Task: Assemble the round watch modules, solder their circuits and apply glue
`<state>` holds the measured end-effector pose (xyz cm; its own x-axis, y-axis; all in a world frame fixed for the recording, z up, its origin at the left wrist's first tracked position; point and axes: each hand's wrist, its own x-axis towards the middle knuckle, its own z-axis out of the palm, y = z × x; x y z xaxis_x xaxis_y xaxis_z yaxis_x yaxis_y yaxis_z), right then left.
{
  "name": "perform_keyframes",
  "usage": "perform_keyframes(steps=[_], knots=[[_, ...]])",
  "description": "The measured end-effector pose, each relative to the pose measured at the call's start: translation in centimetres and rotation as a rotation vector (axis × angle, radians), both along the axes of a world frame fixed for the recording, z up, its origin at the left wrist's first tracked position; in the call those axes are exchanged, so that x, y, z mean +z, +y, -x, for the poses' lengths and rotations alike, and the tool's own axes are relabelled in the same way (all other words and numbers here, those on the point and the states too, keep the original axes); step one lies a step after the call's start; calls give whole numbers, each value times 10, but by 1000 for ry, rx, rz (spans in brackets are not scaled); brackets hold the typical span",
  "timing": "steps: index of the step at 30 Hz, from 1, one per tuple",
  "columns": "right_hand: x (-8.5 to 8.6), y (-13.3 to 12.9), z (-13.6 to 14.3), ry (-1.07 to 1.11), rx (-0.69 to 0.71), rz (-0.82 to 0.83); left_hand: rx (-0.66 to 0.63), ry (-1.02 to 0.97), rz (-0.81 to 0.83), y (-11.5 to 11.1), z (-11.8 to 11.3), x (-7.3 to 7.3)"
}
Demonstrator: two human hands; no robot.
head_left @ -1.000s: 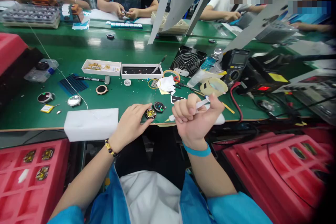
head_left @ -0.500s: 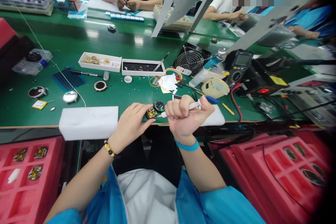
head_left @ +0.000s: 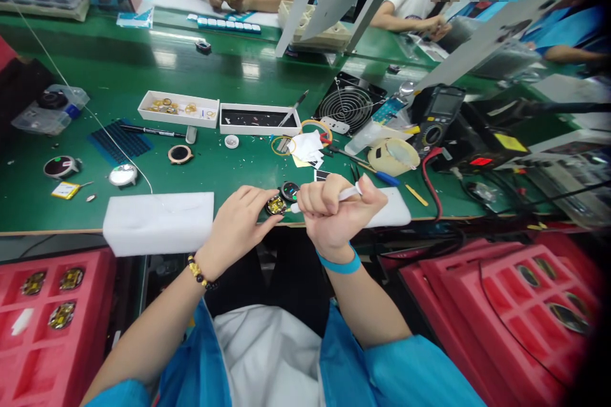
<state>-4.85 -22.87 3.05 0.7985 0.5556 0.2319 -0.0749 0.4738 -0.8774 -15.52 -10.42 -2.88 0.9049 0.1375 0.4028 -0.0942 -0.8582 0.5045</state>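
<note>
Near the bench's front edge, my left hand (head_left: 242,219) grips a small round watch module (head_left: 275,205) with yellow parts between thumb and fingers. My right hand (head_left: 334,210) is wrapped round a white syringe (head_left: 350,191), its thumb at the plunger end. The syringe's tip points left and reaches the right side of the module; whether it touches is too small to tell. Just behind the module lies a dark round watch piece (head_left: 289,191) with a lit display, partly hidden by my right fingers. A white foam block (head_left: 158,222) lies left of my left hand.
Two white parts boxes (head_left: 179,108), a fan (head_left: 344,102), a multimeter (head_left: 439,116), a yellowish round dish (head_left: 394,156) and a blue-handled screwdriver (head_left: 386,179) stand or lie farther back. Red foam trays (head_left: 88,331) flank me below the bench. People sit across the bench.
The view has shifted slightly. Both hands keep nearly the same pose, with the syringe tip still at the module. Across the bench, a person's hands have moved a little.
</note>
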Motion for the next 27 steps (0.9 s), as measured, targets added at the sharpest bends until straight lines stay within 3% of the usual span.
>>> perform_keyframes(steps=[10, 27], knots=[[-2, -1, 0, -5, 10, -9, 3, 11, -8, 0, 0, 0], [-4, -2, -6, -3, 58, -163, -1, 8, -7, 0, -1, 1]])
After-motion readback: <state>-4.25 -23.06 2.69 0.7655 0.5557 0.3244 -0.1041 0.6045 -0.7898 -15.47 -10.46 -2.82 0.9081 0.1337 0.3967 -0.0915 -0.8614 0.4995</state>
